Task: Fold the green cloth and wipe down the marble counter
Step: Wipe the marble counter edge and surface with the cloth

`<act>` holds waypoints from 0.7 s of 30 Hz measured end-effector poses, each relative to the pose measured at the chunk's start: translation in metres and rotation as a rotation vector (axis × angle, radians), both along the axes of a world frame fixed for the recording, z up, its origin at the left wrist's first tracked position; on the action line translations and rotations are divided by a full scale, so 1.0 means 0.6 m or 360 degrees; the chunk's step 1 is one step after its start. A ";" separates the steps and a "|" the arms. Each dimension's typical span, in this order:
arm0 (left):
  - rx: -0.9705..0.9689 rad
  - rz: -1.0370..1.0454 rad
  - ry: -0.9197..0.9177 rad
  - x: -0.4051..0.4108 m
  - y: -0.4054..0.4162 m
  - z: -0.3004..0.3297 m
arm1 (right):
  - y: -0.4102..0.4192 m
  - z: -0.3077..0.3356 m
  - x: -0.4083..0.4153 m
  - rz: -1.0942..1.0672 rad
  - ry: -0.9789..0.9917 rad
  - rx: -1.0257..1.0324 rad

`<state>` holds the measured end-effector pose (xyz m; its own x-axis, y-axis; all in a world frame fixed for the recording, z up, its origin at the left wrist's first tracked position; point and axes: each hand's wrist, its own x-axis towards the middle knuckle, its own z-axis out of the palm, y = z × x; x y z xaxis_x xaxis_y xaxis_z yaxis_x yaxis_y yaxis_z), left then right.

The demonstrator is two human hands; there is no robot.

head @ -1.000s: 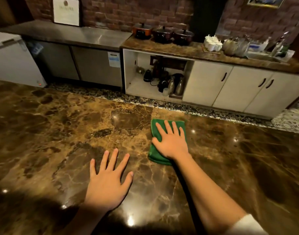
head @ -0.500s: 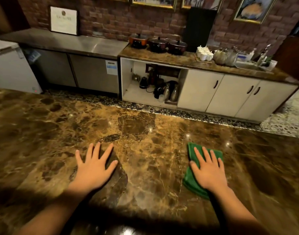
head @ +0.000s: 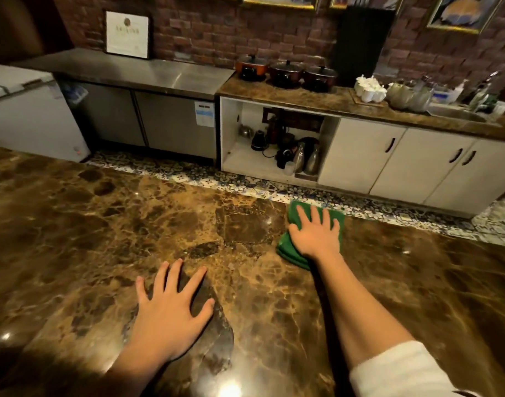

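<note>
The folded green cloth [head: 291, 252] lies on the brown marble counter [head: 102, 239], close to its far edge. My right hand [head: 315, 234] presses flat on the cloth with fingers straight and spread, covering most of it. My left hand [head: 173, 313] rests palm down on the bare marble nearer to me, left of the cloth, fingers spread and holding nothing.
Beyond the counter's far edge runs a patterned tile floor [head: 245, 184]. Across it stand a steel worktop [head: 131, 73], a white chest freezer [head: 24, 110], white cabinets [head: 388, 159] with an open shelf of kettles, and pots [head: 285, 73] on a back counter.
My right hand has pushed the cloth away from me, from nearer on the right up to the counter's far edge. My left hand stays flat on the marble.
</note>
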<state>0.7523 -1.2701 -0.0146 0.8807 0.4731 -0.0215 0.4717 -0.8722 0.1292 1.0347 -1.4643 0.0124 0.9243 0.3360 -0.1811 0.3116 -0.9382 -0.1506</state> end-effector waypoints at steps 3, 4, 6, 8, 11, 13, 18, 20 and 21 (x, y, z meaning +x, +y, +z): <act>0.0007 -0.0018 0.0008 -0.001 0.003 -0.003 | 0.084 -0.014 -0.097 0.0342 -0.0037 0.0023; 0.0007 -0.0022 -0.0003 -0.002 0.003 -0.003 | 0.097 -0.018 -0.137 0.0413 -0.0059 0.0031; 0.0011 -0.0030 -0.0004 -0.001 0.003 -0.001 | 0.099 -0.019 -0.207 0.0469 -0.0091 0.0042; -0.0023 -0.0058 0.0002 0.000 0.003 0.000 | 0.080 -0.018 -0.269 0.0512 -0.0115 0.0025; -0.0312 -0.0098 -0.0105 -0.007 0.021 0.010 | 0.036 -0.022 -0.367 0.0553 -0.0183 0.0021; -0.0397 -0.0115 -0.0158 -0.016 0.053 0.020 | -0.001 -0.025 -0.391 0.0565 -0.0143 0.0033; -0.0036 -0.0074 -0.0055 -0.052 0.197 0.034 | -0.055 -0.017 -0.314 0.0193 -0.0217 -0.0057; -0.0028 -0.0044 0.0071 -0.053 0.230 0.027 | -0.048 -0.013 -0.250 -0.0054 -0.0216 -0.0078; -0.0022 -0.0053 0.0096 -0.053 0.234 0.023 | -0.039 -0.010 -0.217 -0.0160 -0.0190 -0.0078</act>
<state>0.7204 -1.1298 -0.0011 0.8929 0.4429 -0.0815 0.4498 -0.8859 0.1134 0.9043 -1.4879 0.0065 0.9687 0.2342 -0.0820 0.2287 -0.9709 -0.0716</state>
